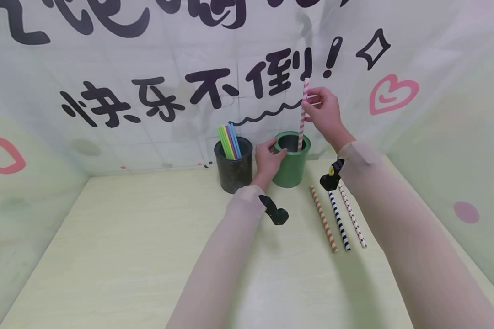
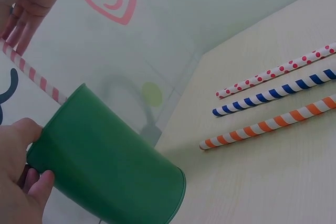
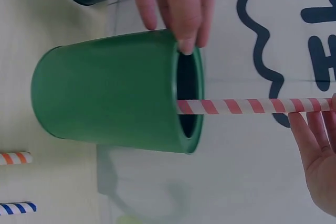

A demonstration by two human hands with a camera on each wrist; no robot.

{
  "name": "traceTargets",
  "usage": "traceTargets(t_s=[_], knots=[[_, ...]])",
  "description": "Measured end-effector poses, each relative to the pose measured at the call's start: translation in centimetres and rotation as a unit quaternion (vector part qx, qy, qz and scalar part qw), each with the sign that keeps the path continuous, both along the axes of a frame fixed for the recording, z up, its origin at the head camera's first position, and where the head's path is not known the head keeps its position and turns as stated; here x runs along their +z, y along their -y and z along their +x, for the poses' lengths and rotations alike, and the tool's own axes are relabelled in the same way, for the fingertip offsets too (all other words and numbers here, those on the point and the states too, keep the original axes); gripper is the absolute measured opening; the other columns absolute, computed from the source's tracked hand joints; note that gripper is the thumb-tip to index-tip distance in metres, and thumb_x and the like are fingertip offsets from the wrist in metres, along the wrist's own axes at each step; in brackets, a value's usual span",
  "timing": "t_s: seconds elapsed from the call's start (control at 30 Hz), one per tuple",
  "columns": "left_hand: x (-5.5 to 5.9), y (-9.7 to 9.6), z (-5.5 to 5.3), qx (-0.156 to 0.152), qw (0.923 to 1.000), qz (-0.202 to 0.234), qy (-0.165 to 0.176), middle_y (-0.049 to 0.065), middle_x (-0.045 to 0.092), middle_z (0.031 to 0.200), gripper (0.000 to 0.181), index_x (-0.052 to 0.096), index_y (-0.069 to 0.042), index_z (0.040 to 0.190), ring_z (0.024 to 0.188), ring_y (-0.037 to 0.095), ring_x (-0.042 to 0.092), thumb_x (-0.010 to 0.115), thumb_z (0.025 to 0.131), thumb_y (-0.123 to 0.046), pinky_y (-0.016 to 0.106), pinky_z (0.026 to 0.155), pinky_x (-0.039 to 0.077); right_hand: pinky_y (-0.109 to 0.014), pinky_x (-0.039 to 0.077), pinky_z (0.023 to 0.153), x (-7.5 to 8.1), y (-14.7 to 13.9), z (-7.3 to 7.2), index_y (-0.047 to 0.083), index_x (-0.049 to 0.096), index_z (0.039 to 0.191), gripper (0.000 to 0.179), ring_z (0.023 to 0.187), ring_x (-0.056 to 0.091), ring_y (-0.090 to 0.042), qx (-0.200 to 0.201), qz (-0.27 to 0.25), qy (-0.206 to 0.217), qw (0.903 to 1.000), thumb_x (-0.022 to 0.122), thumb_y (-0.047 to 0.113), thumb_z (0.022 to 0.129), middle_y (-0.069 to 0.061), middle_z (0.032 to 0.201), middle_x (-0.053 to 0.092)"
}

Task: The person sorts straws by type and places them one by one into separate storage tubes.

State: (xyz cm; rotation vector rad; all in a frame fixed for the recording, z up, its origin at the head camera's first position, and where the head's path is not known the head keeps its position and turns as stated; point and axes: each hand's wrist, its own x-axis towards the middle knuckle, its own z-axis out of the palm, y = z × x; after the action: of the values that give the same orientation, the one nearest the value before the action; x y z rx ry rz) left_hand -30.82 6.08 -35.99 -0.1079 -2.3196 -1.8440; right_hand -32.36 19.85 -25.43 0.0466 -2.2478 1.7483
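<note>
My right hand (image 1: 326,112) pinches a pink-and-white striped paper straw (image 1: 302,119) near its upper end. The straw stands nearly upright, its lower end inside the mouth of a green cup (image 1: 291,170); the right wrist view shows it crossing the rim. From the left side, my left hand (image 1: 267,161) grips the cup's rim, with the thumb and fingers on either side of the wall in the left wrist view. The straw's bottom tip is hidden inside the cup.
Left of the green cup stands a black cup (image 1: 233,176) holding several coloured straws (image 1: 229,142). An orange-striped straw (image 1: 323,218), a blue-striped straw (image 1: 339,221) and a red-dotted straw (image 1: 352,217) lie on the table (image 1: 119,246). A printed cloth (image 1: 156,137) hangs behind.
</note>
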Motion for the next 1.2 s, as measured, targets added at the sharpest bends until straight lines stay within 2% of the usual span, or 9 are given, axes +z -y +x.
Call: traceTargets(t_s=[0.3,0.47,0.67,0.9,1.2], knots=[[-0.1,0.0,-0.2,0.001,1.0,-0.006,-0.006,0.015,0.052,0.125,0.044,0.056,0.0,0.122,0.107,0.022,0.055,0.069,0.08,-0.007,0.022,0.088,0.045,-0.029,0.055,0.069,-2.7,0.1,-0.4,0.0,0.051,0.121,0.033,0.081,0.054,-0.014,0.022,0.02,0.046,0.9985,0.056,0.006,0.089,-0.006,0.094,0.051],[-0.1,0.0,-0.3,0.003,0.9999,-0.009,-0.007,0.016,0.051,0.125,0.044,0.056,0.0,0.122,0.106,0.022,0.055,0.069,0.081,-0.008,0.023,0.088,0.045,-0.033,0.055,0.073,-3.8,0.5,-0.6,-0.002,0.051,0.12,0.033,0.08,0.053,-0.013,0.036,0.019,0.075,0.9964,0.057,0.005,0.088,-0.008,0.095,0.052],[-0.2,-0.1,-0.4,0.002,0.9999,-0.007,-0.007,0.016,0.052,0.124,0.044,0.056,0.0,0.122,0.107,0.022,0.055,0.069,0.081,-0.007,0.023,0.088,0.045,-0.037,0.053,0.077,-4.5,1.0,-0.4,-0.003,0.051,0.119,0.033,0.082,0.056,-0.017,0.04,0.042,0.111,0.9922,0.058,0.005,0.088,-0.01,0.099,0.053],[-0.2,0.0,-0.4,-0.003,0.9999,-0.005,-0.012,0.015,0.054,0.124,0.044,0.056,0.0,0.122,0.106,0.022,0.055,0.068,0.081,-0.007,0.025,0.089,0.046,-0.027,0.054,0.065,-5.1,1.1,-0.6,-0.004,0.052,0.116,0.032,0.08,0.057,-0.016,0.034,0.059,0.123,0.9901,0.059,0.005,0.087,-0.012,0.098,0.056],[0.0,0.1,-0.2,-0.005,0.9998,-0.013,-0.017,0.017,0.054,0.123,0.043,0.057,0.001,0.121,0.105,0.023,0.056,0.069,0.08,-0.006,0.024,0.088,0.046,-0.025,0.054,0.06,-5.8,1.1,-1.4,-0.003,0.054,0.114,0.031,0.073,0.059,-0.015,0.033,0.088,0.139,0.9858,0.062,0.006,0.086,-0.011,0.094,0.059]])
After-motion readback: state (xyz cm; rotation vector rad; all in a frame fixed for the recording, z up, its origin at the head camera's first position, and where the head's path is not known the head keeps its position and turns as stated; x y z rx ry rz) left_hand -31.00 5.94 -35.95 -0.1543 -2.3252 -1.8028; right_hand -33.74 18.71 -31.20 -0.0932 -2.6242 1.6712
